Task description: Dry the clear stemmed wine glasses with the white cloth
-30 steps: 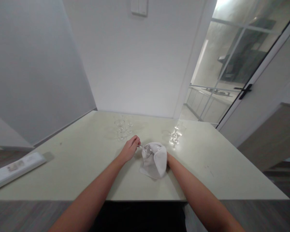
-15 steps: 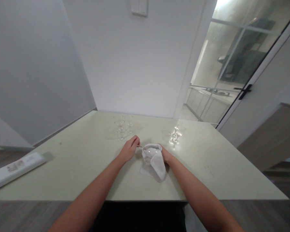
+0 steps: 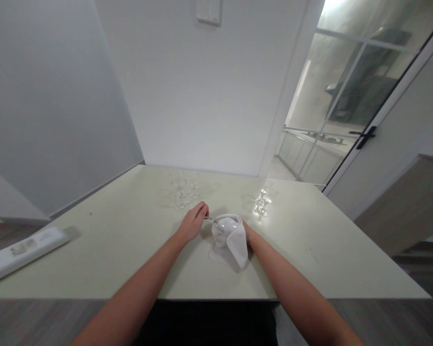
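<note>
My left hand [image 3: 193, 223] pinches the stem of a clear stemmed glass [image 3: 220, 224] that lies sideways over the pale table [image 3: 111, 250]. A white cloth [image 3: 233, 240] is wrapped round the glass bowl. My right hand [image 3: 248, 234] is mostly hidden behind the cloth and holds it against the glass.
Several clear stemmed glasses [image 3: 182, 190] stand at the back middle of the table, and another glass group [image 3: 264, 199] stands at the back right. A long white box [image 3: 19, 254] lies at the table's left edge. A glass door [image 3: 350, 96] is at the right.
The cloth has shifted round the glass bowl, bunching tighter and narrower. My right hand turned slightly behind it. My left hand stayed on the stem.
</note>
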A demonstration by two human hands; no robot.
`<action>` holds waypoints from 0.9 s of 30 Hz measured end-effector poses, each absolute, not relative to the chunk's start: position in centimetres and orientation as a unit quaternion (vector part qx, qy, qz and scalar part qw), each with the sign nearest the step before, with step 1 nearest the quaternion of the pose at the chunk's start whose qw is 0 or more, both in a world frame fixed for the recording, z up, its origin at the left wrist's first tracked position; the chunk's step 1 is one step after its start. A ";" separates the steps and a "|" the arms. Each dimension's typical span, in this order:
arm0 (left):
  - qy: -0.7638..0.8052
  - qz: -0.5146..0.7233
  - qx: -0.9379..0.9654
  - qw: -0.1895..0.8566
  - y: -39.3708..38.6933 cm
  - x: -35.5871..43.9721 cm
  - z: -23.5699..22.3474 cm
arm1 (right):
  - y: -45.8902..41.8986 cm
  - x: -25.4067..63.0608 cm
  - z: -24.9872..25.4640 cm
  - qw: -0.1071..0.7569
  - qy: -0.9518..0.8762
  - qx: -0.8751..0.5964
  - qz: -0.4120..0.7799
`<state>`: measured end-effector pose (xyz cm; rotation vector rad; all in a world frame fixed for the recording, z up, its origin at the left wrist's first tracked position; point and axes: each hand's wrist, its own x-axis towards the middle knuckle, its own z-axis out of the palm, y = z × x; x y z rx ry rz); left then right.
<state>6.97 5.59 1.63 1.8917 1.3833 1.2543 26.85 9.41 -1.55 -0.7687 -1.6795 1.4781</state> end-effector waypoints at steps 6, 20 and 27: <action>0.480 0.464 0.722 0.183 4.8 7.1 1.9 | 10.2 26.7 -1.8 0.393 -0.678 -0.293 0.548; 0.488 0.462 0.719 0.178 5.0 7.0 1.9 | 9.6 27.2 -1.3 0.363 -0.740 -0.261 0.502; 0.497 0.453 0.716 0.189 5.1 7.0 2.0 | 9.7 27.3 -1.4 0.358 -0.715 -0.250 0.546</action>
